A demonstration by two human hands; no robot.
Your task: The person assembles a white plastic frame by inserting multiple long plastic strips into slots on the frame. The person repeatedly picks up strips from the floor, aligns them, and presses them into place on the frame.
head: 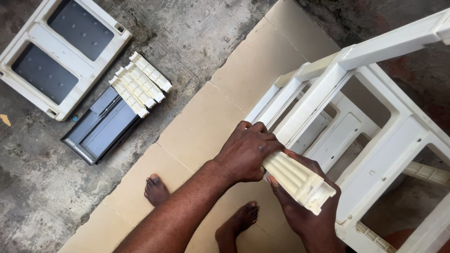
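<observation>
Grey concrete floor [197, 42], stained and rough, running across the far left; over it, a spread of flattened tan cardboard [197, 126] slanting from the near left up to the far right. Two bare feet [157, 189] planted on that cardboard, near the bottom edge. Off to the far left on the concrete, a white panel [33, 35] with two dark grey insets, cut off by the left and top edges. Just beside it, a dark grey tray-like piece [101, 131], and lying across its far end a small stack of cream ribbed bars [140, 83]. On the right, a big white plastic frame [370, 136] tipped at an angle, legs and rails crossing, its far and right parts out of view. Now the hands: left hand [246, 152] wrapped over the far end of a cream ribbed bar [300, 180], fingers curled tight around it right where it meets the frame's rail. Right hand [309, 215] cupped underneath the same bar, fingers closed up around its near end, mostly hidden beneath it. Joint between bar and frame covered by the left hand, so impossible to tell whether seated or merely touching. Reddish patch at the near right corner, too cropped to identify.
</observation>
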